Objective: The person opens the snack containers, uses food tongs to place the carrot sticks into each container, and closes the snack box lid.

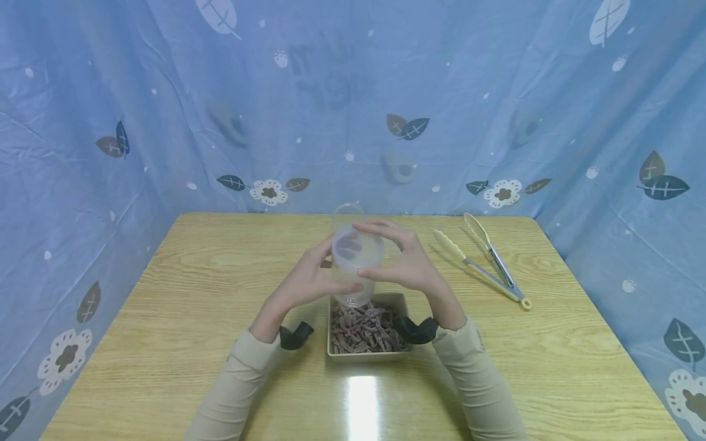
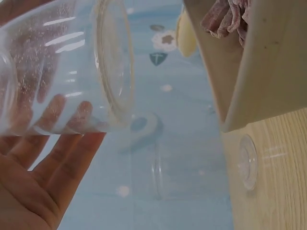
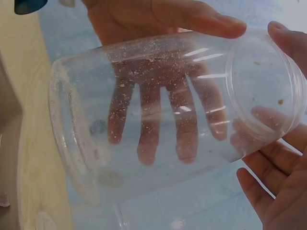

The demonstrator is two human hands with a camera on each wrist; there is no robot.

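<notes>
A clear, see-through plastic jar (image 1: 353, 291) is held between both hands above the tray (image 1: 368, 357). My left hand (image 1: 309, 278) grips its side; the fingers (image 3: 148, 115) show through the wall in the right wrist view. My right hand (image 1: 405, 260) grips the jar's upper, ringed end, thumb on the near side and fingers on the far side. Small specks cling to the jar (image 3: 163, 105). Beneath it, the beige rectangular tray holds many pinkish-brown strips (image 1: 364, 331), dusted with pale powder. In the left wrist view the tray's wall (image 2: 273, 62) appears close to the jar.
Behind the held jar stands a second clear jar (image 1: 347, 211), partly hidden. Metal tongs (image 1: 499, 269) with cream-coloured tips lie spread on the right of the wooden table (image 1: 220, 257). A blue patterned curtain (image 1: 331, 122) surrounds the table's back and sides.
</notes>
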